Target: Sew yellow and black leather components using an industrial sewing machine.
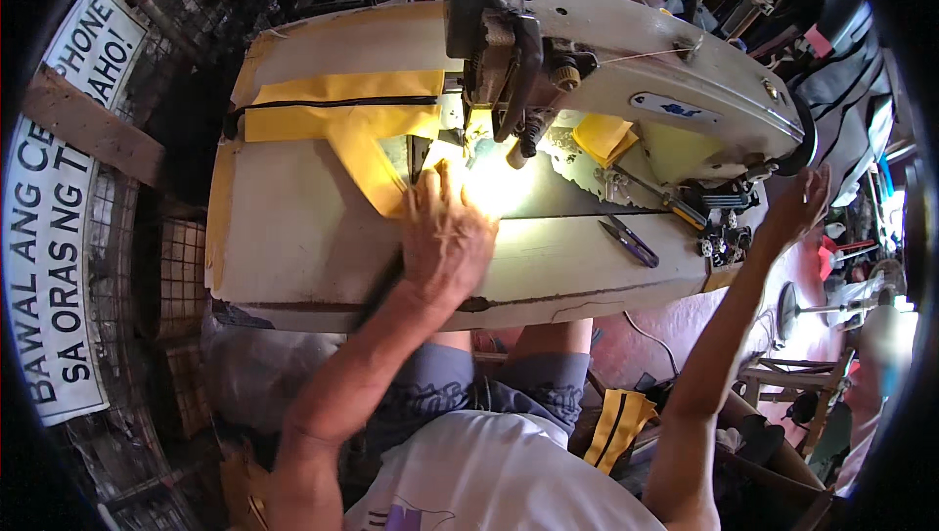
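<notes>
A sewing machine (665, 71) stands in front of me, its lamp lighting the needle area. My left hand (448, 233) lies just left of the bright spot, fingers bent and closed on the edge of a yellow fabric piece (367, 164) by the presser foot. That fabric joins a long yellow strip with a black zipper (342, 102) down its middle, stretching left across the table. My right hand (804, 206) is raised at the machine's right end, close to the dark handwheel (808, 130). Its fingers are stretched out with nothing seen in them; whether they touch the wheel I cannot tell.
Thread snips (629, 242) and a yellow-handled screwdriver (675, 203) lie on the table (577, 262), near small metal parts (726, 238). Another yellow zipper strip (620, 428) hangs low beside my right thigh. A wire mesh wall (127, 267) bounds the left; a fan (787, 311) stands right.
</notes>
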The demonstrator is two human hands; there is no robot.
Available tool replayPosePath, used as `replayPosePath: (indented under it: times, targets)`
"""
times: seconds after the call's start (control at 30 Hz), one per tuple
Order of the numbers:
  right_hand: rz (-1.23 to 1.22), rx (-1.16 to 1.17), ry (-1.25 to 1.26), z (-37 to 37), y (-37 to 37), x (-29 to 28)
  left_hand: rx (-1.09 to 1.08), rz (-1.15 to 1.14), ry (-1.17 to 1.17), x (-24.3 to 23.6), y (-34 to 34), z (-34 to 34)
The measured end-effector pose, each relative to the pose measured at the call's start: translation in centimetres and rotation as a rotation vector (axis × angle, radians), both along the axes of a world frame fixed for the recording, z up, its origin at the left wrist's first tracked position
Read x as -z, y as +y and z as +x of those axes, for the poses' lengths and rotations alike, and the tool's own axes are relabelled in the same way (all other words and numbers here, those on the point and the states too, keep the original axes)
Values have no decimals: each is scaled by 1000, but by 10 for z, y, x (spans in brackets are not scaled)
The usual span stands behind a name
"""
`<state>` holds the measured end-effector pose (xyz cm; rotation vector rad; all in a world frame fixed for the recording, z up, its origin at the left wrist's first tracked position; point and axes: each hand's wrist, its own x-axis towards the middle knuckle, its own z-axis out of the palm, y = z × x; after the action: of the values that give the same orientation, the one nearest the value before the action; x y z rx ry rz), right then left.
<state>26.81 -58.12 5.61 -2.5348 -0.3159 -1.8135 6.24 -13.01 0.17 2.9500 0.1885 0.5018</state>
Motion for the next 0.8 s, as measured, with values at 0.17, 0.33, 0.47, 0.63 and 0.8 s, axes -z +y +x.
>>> replayPosePath:
  times: [0.17,0.33,0.47,0.63,0.8]
  targets:
    - [148,-743,666,-163,235,19,4,-87,-38,-1,-5,-3]
    - [59,-1038,846,-208,296,62,377,35,52,9,61,9]
    - [-2,-978,892,-227,300,62,572,-33,36,-12,89,21]
    - [-10,-946,890,-227,308,65,697,-50,-56,3,112,21]
    - [-62,-932,926,-223,305,57,706,-1,-58,0,112,19]
